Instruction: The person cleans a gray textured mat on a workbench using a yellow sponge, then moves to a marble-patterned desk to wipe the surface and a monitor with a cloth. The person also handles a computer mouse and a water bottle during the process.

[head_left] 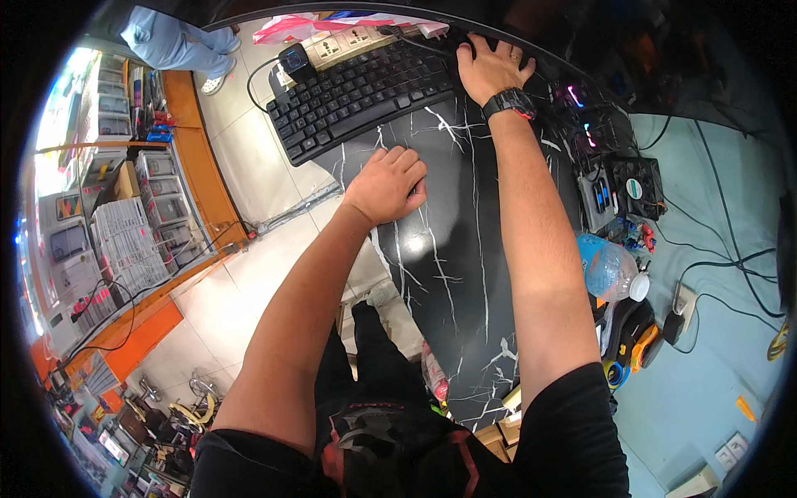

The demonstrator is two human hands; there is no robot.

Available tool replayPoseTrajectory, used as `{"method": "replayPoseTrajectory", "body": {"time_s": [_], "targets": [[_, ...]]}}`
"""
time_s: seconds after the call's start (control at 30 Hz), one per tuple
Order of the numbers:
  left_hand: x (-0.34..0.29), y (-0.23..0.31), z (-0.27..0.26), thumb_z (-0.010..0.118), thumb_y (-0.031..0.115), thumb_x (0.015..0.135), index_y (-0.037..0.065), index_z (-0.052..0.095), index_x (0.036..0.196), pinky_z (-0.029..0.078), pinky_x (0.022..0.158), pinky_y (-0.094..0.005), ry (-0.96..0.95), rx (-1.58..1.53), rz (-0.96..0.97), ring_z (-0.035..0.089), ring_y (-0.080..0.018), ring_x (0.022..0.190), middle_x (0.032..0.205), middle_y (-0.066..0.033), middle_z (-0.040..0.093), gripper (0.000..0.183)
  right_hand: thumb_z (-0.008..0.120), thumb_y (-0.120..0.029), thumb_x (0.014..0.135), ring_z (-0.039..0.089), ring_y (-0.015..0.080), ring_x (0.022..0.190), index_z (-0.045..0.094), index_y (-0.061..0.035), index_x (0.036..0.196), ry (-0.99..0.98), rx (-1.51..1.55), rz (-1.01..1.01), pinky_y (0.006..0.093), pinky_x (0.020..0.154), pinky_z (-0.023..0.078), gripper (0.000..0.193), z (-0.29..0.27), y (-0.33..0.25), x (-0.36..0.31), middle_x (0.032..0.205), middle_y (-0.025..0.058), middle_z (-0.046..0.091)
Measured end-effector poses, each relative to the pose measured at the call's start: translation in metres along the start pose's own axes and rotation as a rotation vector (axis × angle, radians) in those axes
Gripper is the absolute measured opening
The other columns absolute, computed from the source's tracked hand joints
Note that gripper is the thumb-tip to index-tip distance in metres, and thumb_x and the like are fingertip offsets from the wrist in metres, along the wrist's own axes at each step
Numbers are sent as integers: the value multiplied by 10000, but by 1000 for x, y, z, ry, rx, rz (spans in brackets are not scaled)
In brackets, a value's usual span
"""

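Note:
My left hand [388,184] rests on the black marble-patterned tabletop [452,282], curled into a loose fist with nothing showing in it. Just beyond it lies a black keyboard [365,98], apart from the knuckles. Stretched farther forward, my right hand [493,71] lies spread near the far edge, beside the keyboard's right end. Its fingertips reach toward the dark overhanging edge, and what is under the palm is hidden. A black watch [508,101] sits on my right wrist.
A clear bottle with a blue label [613,267] lies by my right forearm. Beyond it are a black cooling fan [639,189] and loose cables [724,199]. Behind the keyboard is a socket strip [336,45] with a black plug [296,63]. A glass display case [133,207] stands left.

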State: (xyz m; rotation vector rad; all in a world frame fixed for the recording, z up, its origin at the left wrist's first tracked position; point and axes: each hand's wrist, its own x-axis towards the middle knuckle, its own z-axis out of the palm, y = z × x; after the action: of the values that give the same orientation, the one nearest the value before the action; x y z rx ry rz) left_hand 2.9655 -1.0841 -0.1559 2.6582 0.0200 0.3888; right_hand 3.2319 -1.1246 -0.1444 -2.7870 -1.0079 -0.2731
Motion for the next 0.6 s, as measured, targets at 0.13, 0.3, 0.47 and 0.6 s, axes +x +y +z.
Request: {"method": "replayPoseTrajectory", "body": {"time_s": [0.13,0.3,0.47,0.6], "targets": [[0,1,-1,662,192,802,107,592,881,466,813,-387,-4,4,-16,583,-252,920,916,-63,560,135,379,-522,1006,280,412,1488,555,-256,1464,-10,21,4,713,1167,147,559,-4,-3,-1,1570,235,372],[2,1,-1,659,191,803,108,592,877,464,811,-388,0,-6,-5,582,-250,915,912,-62,560,130,415,-506,1003,323,415,1460,584,-231,1431,84,42,1,703,1164,164,535,-7,0,-4,1526,227,424],[2,1,-1,657,192,804,102,590,877,457,806,-396,11,-15,4,580,-255,910,907,-67,559,134,554,-374,971,447,424,1333,664,-139,1278,392,320,-74,671,1122,270,402,-28,-12,-46,1380,231,537],[0,2,-2,655,196,806,99,595,884,455,810,-410,-9,-11,-11,579,-271,921,913,-77,563,139,651,-161,937,545,386,1157,656,-62,1117,384,651,-120,501,988,439,205,-62,-33,-140,1219,175,597]]}}
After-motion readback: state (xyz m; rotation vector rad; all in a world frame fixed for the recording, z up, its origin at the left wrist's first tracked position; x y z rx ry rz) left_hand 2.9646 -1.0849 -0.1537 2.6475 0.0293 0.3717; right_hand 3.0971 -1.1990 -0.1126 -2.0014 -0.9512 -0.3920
